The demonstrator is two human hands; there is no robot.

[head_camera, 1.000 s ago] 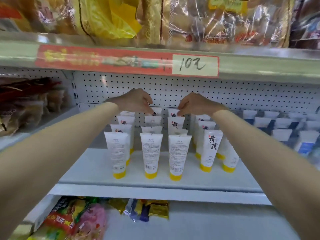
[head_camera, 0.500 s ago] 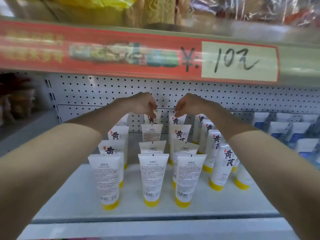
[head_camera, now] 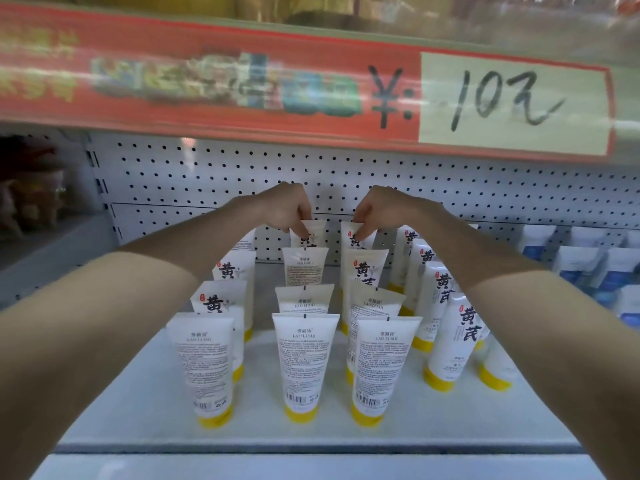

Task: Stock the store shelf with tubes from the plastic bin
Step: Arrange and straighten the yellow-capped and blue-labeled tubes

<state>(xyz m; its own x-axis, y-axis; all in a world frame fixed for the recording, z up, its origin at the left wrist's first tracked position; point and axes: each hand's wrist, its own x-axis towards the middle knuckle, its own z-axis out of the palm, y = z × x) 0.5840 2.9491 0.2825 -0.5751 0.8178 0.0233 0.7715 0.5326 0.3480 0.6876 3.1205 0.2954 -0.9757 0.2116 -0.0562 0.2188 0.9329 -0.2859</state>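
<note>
Several white tubes with yellow caps stand cap-down in rows on the white shelf (head_camera: 138,393). Both my arms reach to the back row by the pegboard. My left hand (head_camera: 285,207) pinches the top edge of a back-row tube (head_camera: 313,232). My right hand (head_camera: 375,209) pinches the top of the neighbouring back-row tube (head_camera: 348,233). Both tubes stand upright against the pegboard. In front, three tubes (head_camera: 304,365) show their printed backs. The plastic bin is out of view.
An upper shelf edge with a red price strip (head_camera: 311,88) marked 10 hangs close overhead. White and blue tubes (head_camera: 588,268) fill the shelf to the right. A perforated back panel (head_camera: 207,174) closes the rear. Blurred goods sit at far left.
The camera has moved closer and lower toward the shelf, so the tubes look larger. Both hands stay at the back row, now lower on the tube tops.
</note>
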